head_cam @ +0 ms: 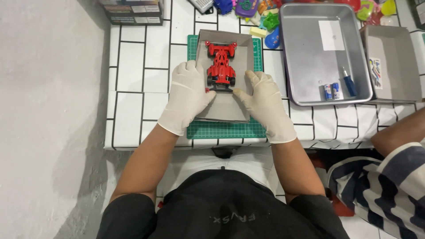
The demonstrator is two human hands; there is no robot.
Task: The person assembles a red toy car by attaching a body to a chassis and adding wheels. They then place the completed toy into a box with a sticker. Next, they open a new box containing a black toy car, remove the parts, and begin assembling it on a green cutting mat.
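Both gloved hands rest flat and open on a grey cardboard tray (223, 108), the left hand (188, 95) on its left edge and the right hand (264, 102) on its right, gripping nothing, seemingly to steady it. Between them, near the fingertips, sits 1 red toy race car (221, 66). Right of the right hand, a metal tray (310, 66) holds 2 batteries (332, 91) and a blue screwdriver (349, 83).

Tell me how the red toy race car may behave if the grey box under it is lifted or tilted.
The red toy race car stands on its wheels, loose in the shallow grey box, so it would probably roll when tilted. It looks like thin plastic, likely light. Its slim front wing seems fragile if bumped.
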